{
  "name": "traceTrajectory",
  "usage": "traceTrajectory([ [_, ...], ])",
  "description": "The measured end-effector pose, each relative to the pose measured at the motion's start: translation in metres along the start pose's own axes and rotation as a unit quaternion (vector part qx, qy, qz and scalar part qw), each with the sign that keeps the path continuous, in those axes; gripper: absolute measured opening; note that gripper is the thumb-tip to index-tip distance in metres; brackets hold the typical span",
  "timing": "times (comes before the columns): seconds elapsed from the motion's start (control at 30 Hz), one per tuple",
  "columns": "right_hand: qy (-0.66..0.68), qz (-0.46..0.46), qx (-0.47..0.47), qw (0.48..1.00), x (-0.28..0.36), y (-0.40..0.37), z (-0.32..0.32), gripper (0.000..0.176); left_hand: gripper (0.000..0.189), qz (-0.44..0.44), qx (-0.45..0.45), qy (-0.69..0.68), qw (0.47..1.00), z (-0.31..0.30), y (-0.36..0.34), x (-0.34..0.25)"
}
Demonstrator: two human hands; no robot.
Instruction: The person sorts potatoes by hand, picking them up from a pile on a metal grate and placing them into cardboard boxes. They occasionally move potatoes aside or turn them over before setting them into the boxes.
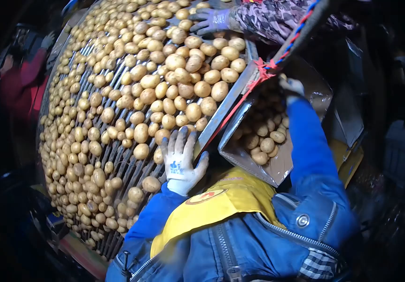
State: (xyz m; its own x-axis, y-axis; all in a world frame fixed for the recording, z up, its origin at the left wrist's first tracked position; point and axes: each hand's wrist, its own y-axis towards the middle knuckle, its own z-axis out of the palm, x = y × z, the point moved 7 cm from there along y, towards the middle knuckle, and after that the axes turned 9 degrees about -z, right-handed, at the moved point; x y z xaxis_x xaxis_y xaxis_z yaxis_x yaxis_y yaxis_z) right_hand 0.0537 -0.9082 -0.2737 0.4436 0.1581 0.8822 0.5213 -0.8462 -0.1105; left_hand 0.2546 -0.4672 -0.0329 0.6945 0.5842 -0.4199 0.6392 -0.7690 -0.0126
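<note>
My left hand, in a white glove with dirty fingertips, lies with fingers spread at the near edge of the roller conveyor. Its fingertips touch or nearly touch the potatoes there. My right hand, in a whitish glove, is over the far side of an open cardboard box lined with clear plastic. Its fingers look curled, and what they hold, if anything, cannot be made out. Inside the box lies a heap of potatoes, partly in shadow.
A metal rail divides conveyor from box. A red cord is tied around a rope-wrapped bar crossing above. A co-worker's purple-gloved hand reaches over potatoes at the top. Another person stands at left.
</note>
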Motion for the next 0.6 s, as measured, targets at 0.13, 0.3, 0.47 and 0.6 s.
traceTrajectory([
  [0.13,0.164,0.13,0.115,0.971,0.179,-0.152,-0.003,0.034,0.065,-0.006,-0.01,-0.011,1.0,-0.002,-0.003,0.002],
  [0.3,0.31,0.022,0.246,0.918,0.303,-0.169,0.062,0.043,0.06,0.01,-0.025,-0.015,1.0,-0.001,-0.005,0.005],
  [0.47,0.16,0.052,0.219,0.961,0.253,-0.148,0.032,0.04,0.055,0.025,-0.054,-0.047,0.997,-0.002,-0.007,0.009],
  [0.6,-0.365,0.023,0.246,0.898,0.129,-0.133,0.013,0.073,0.057,0.029,-0.049,-0.034,0.998,-0.001,-0.008,0.007],
])
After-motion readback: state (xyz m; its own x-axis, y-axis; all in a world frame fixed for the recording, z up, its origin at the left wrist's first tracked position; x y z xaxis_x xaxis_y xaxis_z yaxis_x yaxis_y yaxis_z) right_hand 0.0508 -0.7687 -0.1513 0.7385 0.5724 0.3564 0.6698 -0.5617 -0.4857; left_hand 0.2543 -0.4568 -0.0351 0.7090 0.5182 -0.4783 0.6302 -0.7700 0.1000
